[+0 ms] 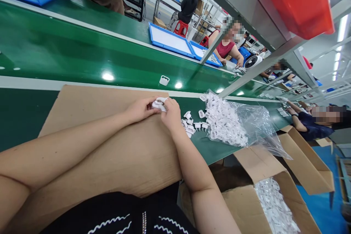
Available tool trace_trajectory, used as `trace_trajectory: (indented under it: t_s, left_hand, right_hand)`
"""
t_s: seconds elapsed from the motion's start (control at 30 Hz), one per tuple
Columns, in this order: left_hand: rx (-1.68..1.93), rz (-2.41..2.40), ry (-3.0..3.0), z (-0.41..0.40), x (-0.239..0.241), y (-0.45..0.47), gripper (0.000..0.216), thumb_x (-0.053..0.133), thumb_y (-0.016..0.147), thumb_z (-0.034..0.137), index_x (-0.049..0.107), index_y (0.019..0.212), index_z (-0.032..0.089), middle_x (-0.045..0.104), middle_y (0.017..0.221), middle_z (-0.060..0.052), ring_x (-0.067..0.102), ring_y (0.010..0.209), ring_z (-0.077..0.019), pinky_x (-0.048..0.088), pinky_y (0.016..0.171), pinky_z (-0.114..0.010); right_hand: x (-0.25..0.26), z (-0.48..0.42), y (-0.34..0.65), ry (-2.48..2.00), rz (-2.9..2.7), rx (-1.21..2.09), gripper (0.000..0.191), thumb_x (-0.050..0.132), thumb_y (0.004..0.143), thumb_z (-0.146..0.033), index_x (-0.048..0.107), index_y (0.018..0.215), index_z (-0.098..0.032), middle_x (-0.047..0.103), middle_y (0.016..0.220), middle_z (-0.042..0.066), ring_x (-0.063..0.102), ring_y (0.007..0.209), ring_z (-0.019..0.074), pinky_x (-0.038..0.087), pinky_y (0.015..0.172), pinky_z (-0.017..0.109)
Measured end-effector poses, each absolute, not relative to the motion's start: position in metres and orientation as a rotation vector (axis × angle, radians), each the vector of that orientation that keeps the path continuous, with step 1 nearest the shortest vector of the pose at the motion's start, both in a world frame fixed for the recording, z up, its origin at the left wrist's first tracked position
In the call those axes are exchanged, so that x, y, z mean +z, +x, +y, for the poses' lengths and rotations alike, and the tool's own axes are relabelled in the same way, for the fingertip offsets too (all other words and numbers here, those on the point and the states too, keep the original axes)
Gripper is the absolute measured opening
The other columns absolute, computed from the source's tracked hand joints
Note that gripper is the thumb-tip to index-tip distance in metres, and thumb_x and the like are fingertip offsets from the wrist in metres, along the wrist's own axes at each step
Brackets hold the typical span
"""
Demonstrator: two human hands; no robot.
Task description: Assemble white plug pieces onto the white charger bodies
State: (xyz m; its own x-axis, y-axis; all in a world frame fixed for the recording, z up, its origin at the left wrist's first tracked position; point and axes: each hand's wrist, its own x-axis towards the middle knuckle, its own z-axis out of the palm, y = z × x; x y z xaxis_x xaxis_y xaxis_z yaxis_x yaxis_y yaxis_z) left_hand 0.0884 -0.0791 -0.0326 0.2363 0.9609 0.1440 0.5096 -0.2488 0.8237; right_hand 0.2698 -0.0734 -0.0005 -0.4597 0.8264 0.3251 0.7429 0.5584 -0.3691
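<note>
Over the far edge of a cardboard sheet [109, 102], my two hands meet around a small white plastic part [159, 104]. My left hand [142, 109] grips it from the left with bent fingers. From the right, my right hand [171, 112] closes on the same part with thumb and fingers. The fingers cover some of it, so its full shape is hidden. Just right of my right hand lie several loose white plug-like pieces [189, 128] with prongs. Beyond them a clear plastic bag [227, 120] spills a heap of similar white pieces.
A green conveyor belt [82, 58] runs behind the table, carrying a white part [164, 80]. Blue-rimmed trays [171, 42] stand across it. A grey metal post [246, 69] slants at right, under a red bin [298, 3]. Open cardboard boxes [263, 164] sit lower right. Co-workers sit along the line.
</note>
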Motion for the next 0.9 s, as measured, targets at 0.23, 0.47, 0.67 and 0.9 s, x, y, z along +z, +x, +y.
trace_trajectory:
  t_s: [0.23, 0.47, 0.67, 0.9]
  left_hand:
    - [0.831, 1.490, 2.099, -0.0812, -0.0330, 0.0894, 0.038, 0.055, 0.092, 0.055, 0.069, 0.094, 0.020, 0.069, 0.094, -0.006, 0.062, 0.084, -0.0228, 0.039, 0.067, -0.030]
    - [0.866, 1.459, 2.026, -0.0839, -0.0319, 0.0898, 0.040, 0.057, 0.091, 0.057, 0.070, 0.098, 0.020, 0.071, 0.093, -0.006, 0.062, 0.082, -0.0230, 0.041, 0.066, -0.031]
    - [1.010, 1.289, 1.947, -0.0843, -0.0378, 0.0899, 0.042, 0.058, 0.092, 0.054, 0.070, 0.112, 0.020, 0.071, 0.094, -0.005, 0.061, 0.079, -0.0212, 0.044, 0.069, -0.031]
    - [0.968, 1.418, 2.221, -0.0828, -0.0335, 0.0877, 0.039, 0.052, 0.094, 0.054, 0.069, 0.092, 0.018, 0.068, 0.090, -0.009, 0.061, 0.088, -0.0245, 0.044, 0.074, -0.034]
  right_hand:
    - [-0.0011, -0.0761, 0.2656, -1.313, -2.244, 0.267, 0.046, 0.054, 0.073, -0.001, 0.065, 0.113, -0.019, 0.066, 0.103, 0.006, 0.056, 0.099, 0.0251, 0.041, 0.089, 0.034]
    - [-0.0054, -0.0776, 0.2664, -1.290, -2.216, 0.214, 0.049, 0.053, 0.072, 0.001, 0.067, 0.115, -0.020, 0.068, 0.098, 0.005, 0.056, 0.093, 0.0240, 0.041, 0.090, 0.034]
    - [-0.0039, -0.0783, 0.2657, -1.293, -2.245, 0.129, 0.045, 0.052, 0.075, 0.000, 0.067, 0.113, -0.021, 0.068, 0.098, 0.005, 0.056, 0.097, 0.0242, 0.037, 0.102, 0.036]
    - [-0.0021, -0.0762, 0.2630, -1.317, -2.247, 0.161, 0.043, 0.053, 0.071, 0.000, 0.065, 0.104, -0.023, 0.069, 0.099, 0.003, 0.061, 0.100, 0.0225, 0.029, 0.115, 0.038]
